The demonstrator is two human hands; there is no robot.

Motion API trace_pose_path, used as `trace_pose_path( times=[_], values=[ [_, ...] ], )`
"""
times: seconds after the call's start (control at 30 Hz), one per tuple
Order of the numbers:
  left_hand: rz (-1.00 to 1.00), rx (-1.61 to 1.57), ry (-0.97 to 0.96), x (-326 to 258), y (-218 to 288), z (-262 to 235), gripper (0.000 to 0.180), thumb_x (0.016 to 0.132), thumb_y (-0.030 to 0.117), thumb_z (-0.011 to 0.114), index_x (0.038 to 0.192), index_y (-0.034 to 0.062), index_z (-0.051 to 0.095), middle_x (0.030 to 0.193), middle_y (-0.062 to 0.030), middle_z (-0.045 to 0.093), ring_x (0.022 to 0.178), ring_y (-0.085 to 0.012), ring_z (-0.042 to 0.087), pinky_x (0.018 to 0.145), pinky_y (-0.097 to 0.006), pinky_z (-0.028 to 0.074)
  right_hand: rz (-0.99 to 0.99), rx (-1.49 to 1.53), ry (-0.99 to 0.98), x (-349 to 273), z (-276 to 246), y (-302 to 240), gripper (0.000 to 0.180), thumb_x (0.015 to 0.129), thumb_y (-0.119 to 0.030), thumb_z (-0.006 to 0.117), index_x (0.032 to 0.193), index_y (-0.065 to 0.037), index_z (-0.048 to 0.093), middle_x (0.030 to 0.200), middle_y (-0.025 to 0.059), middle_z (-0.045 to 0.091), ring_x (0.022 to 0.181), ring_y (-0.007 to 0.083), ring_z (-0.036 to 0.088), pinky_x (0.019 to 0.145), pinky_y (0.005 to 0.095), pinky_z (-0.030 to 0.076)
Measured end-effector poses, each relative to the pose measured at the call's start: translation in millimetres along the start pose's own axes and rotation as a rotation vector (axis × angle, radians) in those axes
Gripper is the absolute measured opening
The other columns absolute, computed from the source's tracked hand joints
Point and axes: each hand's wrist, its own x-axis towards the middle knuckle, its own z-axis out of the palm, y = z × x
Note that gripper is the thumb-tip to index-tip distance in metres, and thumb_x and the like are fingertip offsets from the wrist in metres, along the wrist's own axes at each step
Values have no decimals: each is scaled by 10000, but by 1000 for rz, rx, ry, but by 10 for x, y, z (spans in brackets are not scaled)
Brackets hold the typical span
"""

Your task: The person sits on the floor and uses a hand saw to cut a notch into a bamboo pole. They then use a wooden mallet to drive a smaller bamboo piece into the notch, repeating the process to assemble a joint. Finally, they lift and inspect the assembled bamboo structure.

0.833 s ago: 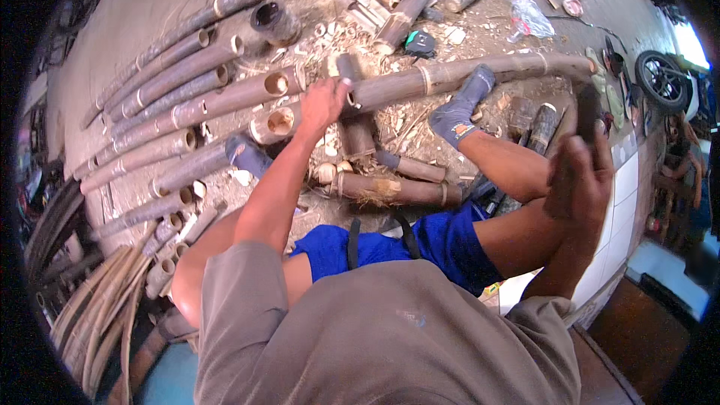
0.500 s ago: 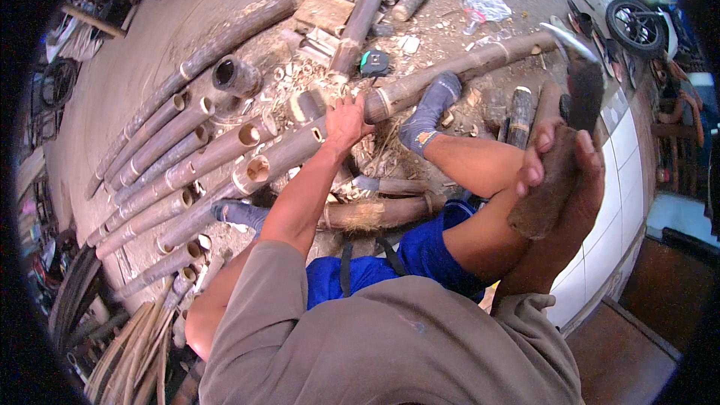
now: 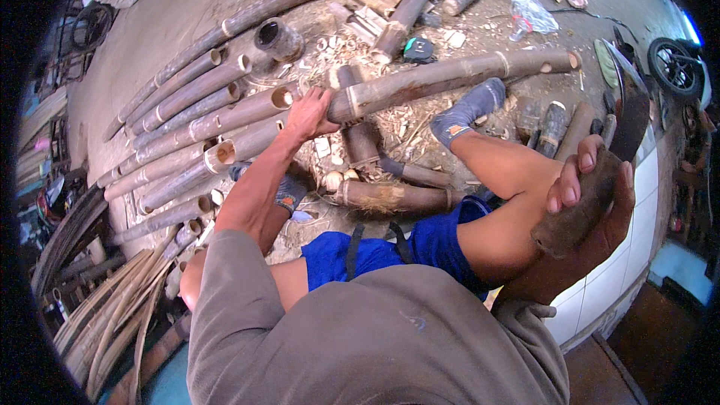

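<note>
Head view shows the person sitting on the ground among many cut bamboo poles. Left hand [image 3: 306,114] is stretched forward and rests at the near cut end of a long bamboo pole [image 3: 450,75], the fingers wrapped partly around that end to hold it steady. This pole lies across the floor [image 3: 187,0], over shorter bamboo pieces [image 3: 390,195], and one foot in a grey sock [image 3: 469,109] presses beside it. Right hand [image 3: 581,217] is lifted close to the camera, closed firmly around the wooden handle of a chopping knife [image 3: 626,109], whose dark blade points up and away.

I judge that the step in hand is a chopping stroke at the held end, with the blade raised and not yet brought down. A next move would call for a well aimed swing that lands on the bamboo clear of the left fingers, while the left hand and the foot keep the pole from rolling.
</note>
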Motion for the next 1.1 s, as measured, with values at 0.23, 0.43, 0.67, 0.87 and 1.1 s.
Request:
trace_pose_path(
  times=[0.23, 0.43, 0.67, 0.87, 1.1],
  values=[
    [-104, -26, 103, -601, -173, 266, 943, 733, 409, 868, 1518, 161, 408, 1383, -215, 524, 1311, -423, 495, 1110, -526, 408, 59, 31, -194, -30, -133, 45, 372, 1110, -349, 408, 1109, 24, 404, 1023, 109, 445, 797, 214, 557, 664, 392, 555],
    [-211, -258, 216, -111, 843, 347, 904, 838, 527, 777, 1551, 146, 372, 1520, -243, 395, 1459, -430, 337, 1236, -576, 250, 125, -82, -232, 88, -197, 40, 430, 1095, -421, 402, 1144, 6, 425, 927, 125, 508, 757, 206, 583, 594, 362, 554],
    [-93, -1012, 824, -81, 1773, -274, 686, 897, 375, 745, 1463, 64, 514, 1351, -262, 489, 1280, -404, 496, 1105, -466, 410, 82, -99, -97, 43, -97, 104, 424, 1087, -445, 417, 1122, -24, 450, 846, 90, 538, 731, 188, 571, 590, 335, 525],
    [614, -1469, 1116, -1037, 2389, -2141, 576, 932, 360, 703, 1374, 6, 593, 1259, -216, 553, 1071, -313, 624, 931, -417, 527, -202, -414, 214, -63, 188, 289, 398, 1109, -375, 411, 1229, 4, 443, 973, 97, 530, 765, 187, 570, 634, 320, 542],
    [1197, -1662, 759, -1805, 2860, -2737, 543, 940, 356, 693, 1349, 16, 583, 1309, -227, 517, 1108, -345, 603, 937, -449, 528, 129, 28, -44, -185, 55, 2, 387, 1082, -390, 469, 1089, -6, 516, 940, 89, 572, 716, 168, 606, 587, 311, 557]
  ],
)
